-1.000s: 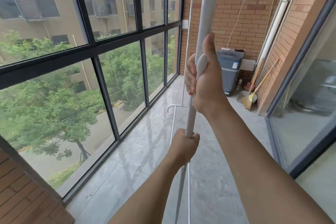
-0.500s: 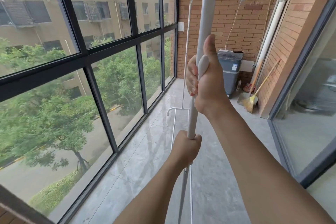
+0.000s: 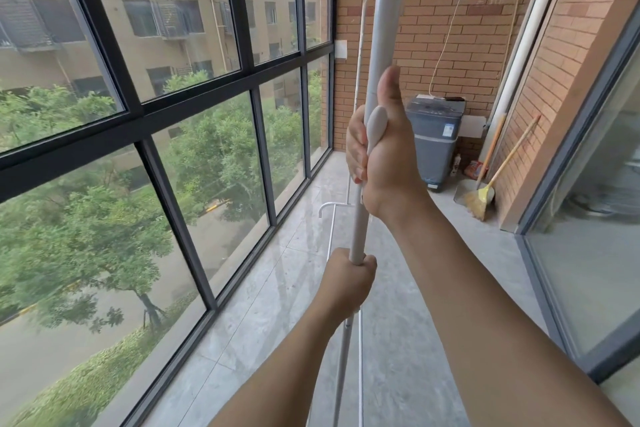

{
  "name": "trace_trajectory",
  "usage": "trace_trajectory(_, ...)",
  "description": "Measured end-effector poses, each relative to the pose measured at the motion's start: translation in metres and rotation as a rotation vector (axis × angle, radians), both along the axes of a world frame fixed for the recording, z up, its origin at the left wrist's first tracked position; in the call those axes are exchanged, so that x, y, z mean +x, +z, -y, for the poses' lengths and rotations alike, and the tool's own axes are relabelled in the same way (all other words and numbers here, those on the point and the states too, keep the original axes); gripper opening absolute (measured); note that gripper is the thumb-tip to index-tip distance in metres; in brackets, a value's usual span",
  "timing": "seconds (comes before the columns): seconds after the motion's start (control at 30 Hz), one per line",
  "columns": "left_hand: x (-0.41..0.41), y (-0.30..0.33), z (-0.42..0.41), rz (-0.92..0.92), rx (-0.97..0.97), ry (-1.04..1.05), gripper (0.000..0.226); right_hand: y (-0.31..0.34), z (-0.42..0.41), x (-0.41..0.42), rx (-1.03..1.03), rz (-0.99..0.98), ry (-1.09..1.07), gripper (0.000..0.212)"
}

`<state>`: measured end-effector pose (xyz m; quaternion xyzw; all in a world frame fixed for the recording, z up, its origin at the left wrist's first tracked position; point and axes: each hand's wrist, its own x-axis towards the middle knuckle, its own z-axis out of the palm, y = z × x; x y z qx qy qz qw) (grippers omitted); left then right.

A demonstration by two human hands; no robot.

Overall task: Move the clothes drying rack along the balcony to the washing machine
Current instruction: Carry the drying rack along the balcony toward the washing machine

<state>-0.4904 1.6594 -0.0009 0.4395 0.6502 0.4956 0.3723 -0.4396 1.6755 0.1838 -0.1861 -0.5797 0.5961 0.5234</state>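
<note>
The left third of the frame is all window (image 3: 138,114), dark bars over trees and a street below, running along the pale tiled floor (image 3: 263,305) toward the far brick wall. Just left of centre, low in the frame, the left hand (image 3: 349,282) is closed in a full fist around the white upright pole (image 3: 358,229) of the clothes drying rack. The pole rises through the centre of the frame, from below that hand to out of the top edge. Higher up, centre frame, the right hand (image 3: 381,156) is wrapped around the same pole, thumb pointing up along it, palm pressed over a white plastic knob (image 3: 374,126). Thin white rails (image 3: 332,215) of the rack's base show behind the pole, low over the floor.

The rack looks like hollow thin tube: light, stiff enough, but tall and likely to sway or tip if taken only at the top. Two hands spread along one upright, as here, seems the sound hold; smooth tube may slide in the palm, and the knob may be a height clamp best not twisted.

Right of centre, the grey washing machine (image 3: 434,146) stands against the brick wall, well apart from the rack. Further right a broom (image 3: 483,194) leans in the corner, something the rack's feet could catch
</note>
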Motion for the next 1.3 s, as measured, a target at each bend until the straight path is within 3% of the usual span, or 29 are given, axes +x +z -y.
trace_trajectory(0.5,-0.017,0.007,-0.132,-0.001,0.000,0.029,0.042,0.006,-0.137,-0.021,0.001,0.007,0.012,0.063)
trace_trajectory(1.3,-0.143,-0.004,-0.307,-0.011,0.015,-0.002,0.041,-0.001,-0.304,-0.141,-0.036,-0.040,-0.003,0.062)
